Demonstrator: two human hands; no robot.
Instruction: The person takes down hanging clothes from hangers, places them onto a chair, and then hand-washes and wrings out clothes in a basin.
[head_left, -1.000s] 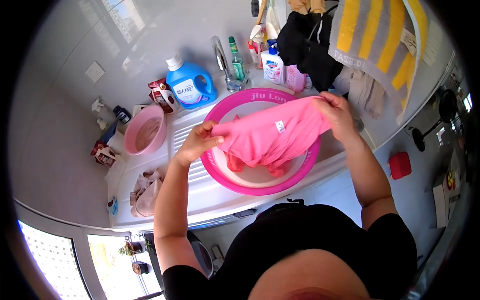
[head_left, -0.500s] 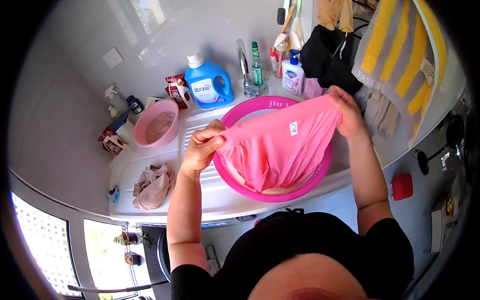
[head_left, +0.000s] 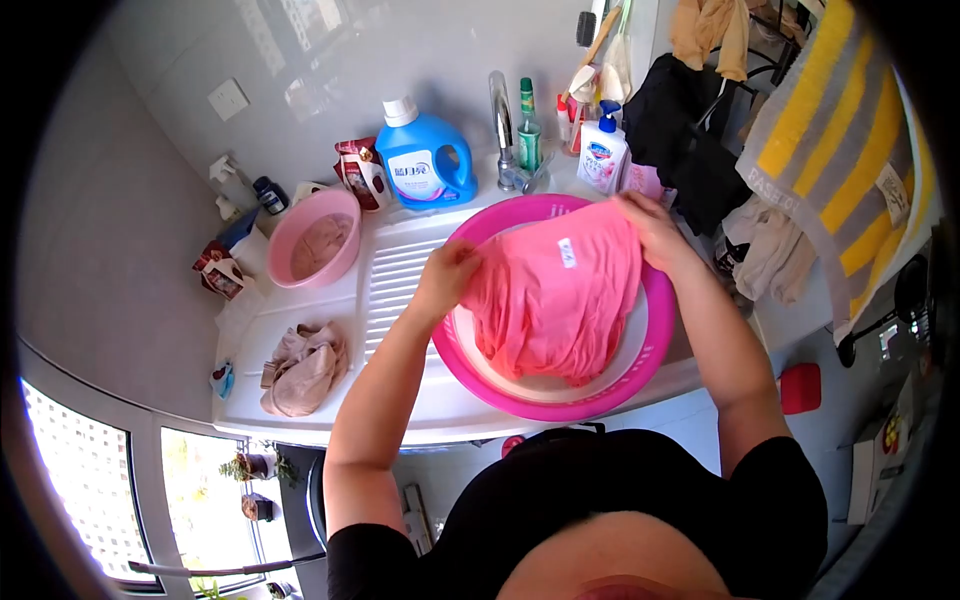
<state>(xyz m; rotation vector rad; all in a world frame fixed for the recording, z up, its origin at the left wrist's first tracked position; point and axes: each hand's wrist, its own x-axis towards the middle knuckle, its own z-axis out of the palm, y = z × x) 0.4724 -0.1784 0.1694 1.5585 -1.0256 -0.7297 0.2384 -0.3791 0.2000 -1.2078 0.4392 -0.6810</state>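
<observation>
A pink garment (head_left: 560,310) with a small white label hangs between my hands over the magenta basin (head_left: 660,325). My left hand (head_left: 450,277) has its fingers closed on the garment's upper left edge. At the upper right edge, near the far rim, my right hand (head_left: 652,228) pinches the cloth. The lower folds droop into the basin and cover much of its inside. The pale interior shows below the garment.
A ribbed white sink counter (head_left: 400,290) holds a crumpled beige cloth (head_left: 308,370) and a light pink basin (head_left: 343,265). Behind stand a blue detergent jug (head_left: 430,165), a faucet (head_left: 505,130), a green bottle (head_left: 530,140) and a pump bottle (head_left: 602,155). A striped towel (head_left: 840,150) hangs right.
Both hands have come closer together, and the right hand has lowered. The garment's stretched top edge has slackened, and its cloth hangs in looser folds over the basin. The view has shifted slightly.
</observation>
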